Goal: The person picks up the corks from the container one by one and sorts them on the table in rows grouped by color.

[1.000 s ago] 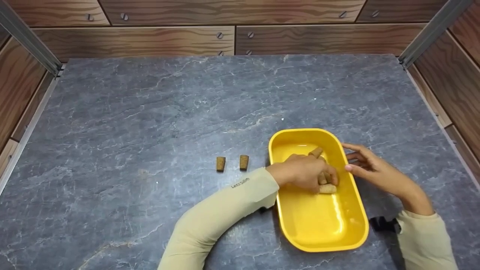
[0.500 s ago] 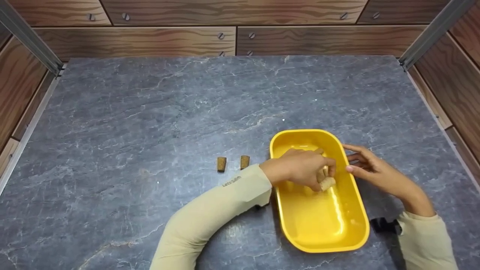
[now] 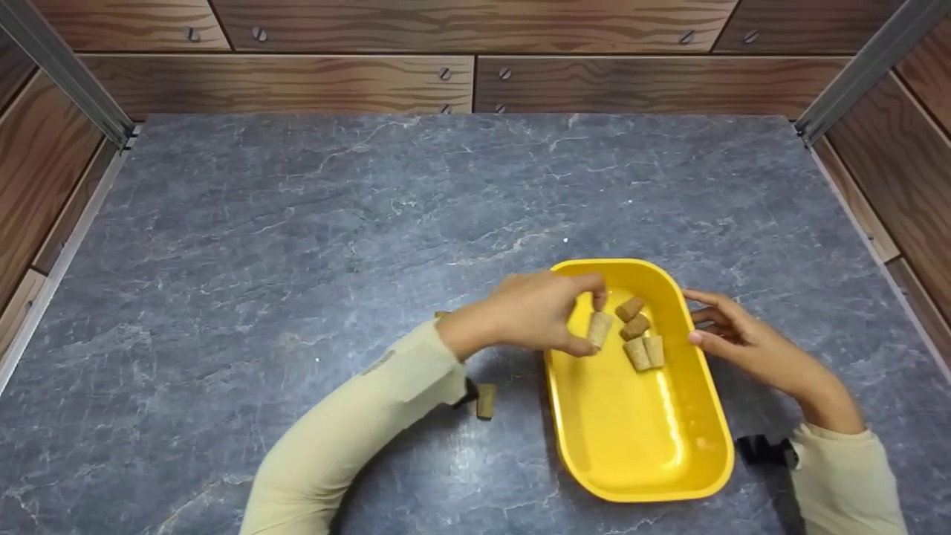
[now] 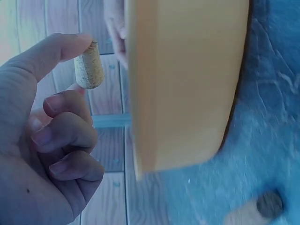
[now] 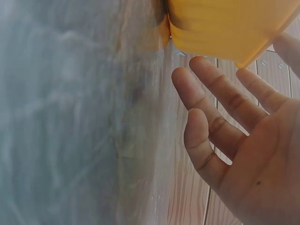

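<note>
My left hand [image 3: 531,308] pinches a pale cork [image 3: 600,329] between thumb and forefinger, above the left side of the yellow bin [image 3: 620,461]. The left wrist view shows the same cork [image 4: 89,70] held at the fingertips, with the other fingers curled beneath. Several more corks [image 3: 637,354] lie in the bin, two brown ones behind two paler ones. My right hand [image 3: 750,338] rests at the bin's right rim, thumb and fingertips against it. In the right wrist view its fingers [image 5: 229,96] are spread and hold no cork.
On the grey marbled table [image 3: 297,223], left of the bin, one cork [image 3: 486,401] lies near the left sleeve. Another cork [image 3: 442,314] is mostly hidden behind the left wrist. Wood-patterned panels [image 3: 297,82] stand around the table.
My left hand has lifted a pale cork off the group in the bin and moved left with it. The corks inside and one beside the sleeve have come into view. The right hand stays put.
</note>
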A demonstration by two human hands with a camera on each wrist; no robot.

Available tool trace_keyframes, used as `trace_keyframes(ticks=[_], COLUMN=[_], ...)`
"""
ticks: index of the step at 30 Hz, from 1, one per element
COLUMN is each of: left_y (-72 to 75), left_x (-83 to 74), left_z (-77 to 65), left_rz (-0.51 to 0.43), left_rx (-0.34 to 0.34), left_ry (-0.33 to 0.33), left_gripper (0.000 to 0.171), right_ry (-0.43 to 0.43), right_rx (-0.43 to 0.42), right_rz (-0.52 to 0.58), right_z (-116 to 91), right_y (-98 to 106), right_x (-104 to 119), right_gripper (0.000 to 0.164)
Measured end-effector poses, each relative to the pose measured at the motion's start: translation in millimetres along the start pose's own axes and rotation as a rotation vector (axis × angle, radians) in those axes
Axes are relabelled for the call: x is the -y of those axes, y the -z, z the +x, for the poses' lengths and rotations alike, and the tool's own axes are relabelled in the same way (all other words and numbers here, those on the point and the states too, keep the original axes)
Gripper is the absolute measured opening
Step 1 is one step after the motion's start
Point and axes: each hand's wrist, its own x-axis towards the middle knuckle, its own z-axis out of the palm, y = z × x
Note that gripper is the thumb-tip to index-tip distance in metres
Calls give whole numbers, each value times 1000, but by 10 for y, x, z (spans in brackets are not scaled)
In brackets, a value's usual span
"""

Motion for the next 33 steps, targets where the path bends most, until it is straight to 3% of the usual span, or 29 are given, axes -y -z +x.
trace_keyframes(ticks=[7,17,33], left_y=[107,125,-60], left_x=[153,367,714], left_z=[-315,-739,-1283], left_rz=[-82,-96,-155], left_rx=[-46,-136,-157], left_ry=[6,7,156], left_gripper=[44,40,40], right_ry=[-4,-5,-16], right_rx=[-2,3,12], right_rz=[-5,-7,-6], right_z=[8,10,-3], right_y=[-4,-2,6], right_x=[-2,7,5], right_gripper=[55,55,56])
